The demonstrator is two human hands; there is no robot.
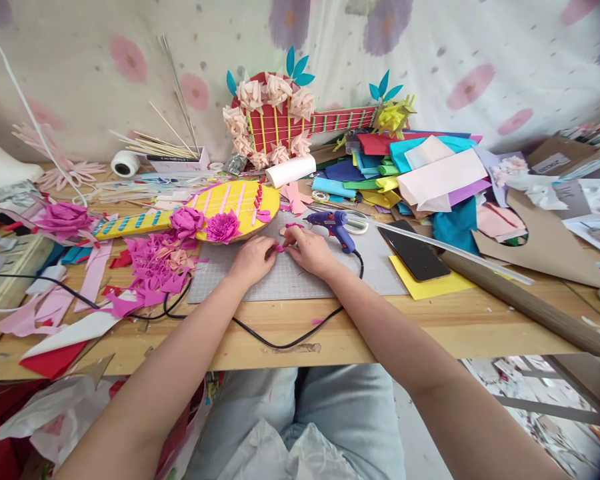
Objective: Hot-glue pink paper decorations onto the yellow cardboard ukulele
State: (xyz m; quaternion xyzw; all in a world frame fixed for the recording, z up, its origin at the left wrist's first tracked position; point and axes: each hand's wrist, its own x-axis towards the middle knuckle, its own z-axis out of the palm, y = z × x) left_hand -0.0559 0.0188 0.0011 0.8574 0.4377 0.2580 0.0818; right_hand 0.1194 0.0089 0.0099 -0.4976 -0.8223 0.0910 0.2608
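Observation:
My left hand (253,259) and my right hand (307,250) meet over a grey cutting mat (300,280), fingers pinched together on a small magenta foam piece (281,247). A blue glue gun (334,225) lies just right of my right hand, its black cord (280,337) looping over the table's front edge. Behind my hands lies a yellow foam guitar (230,203) with magenta flowers (223,227) on it. A heap of magenta foam scraps (153,267) sits to the left of my left hand.
A red foam guitar (285,120) leans on the back wall. Stacked coloured foam sheets (420,173) lie at the back right, with a black phone (420,252) on a yellow sheet, a wooden rod (525,303), cardboard (540,240), a tape roll (125,163) and sticks (165,143).

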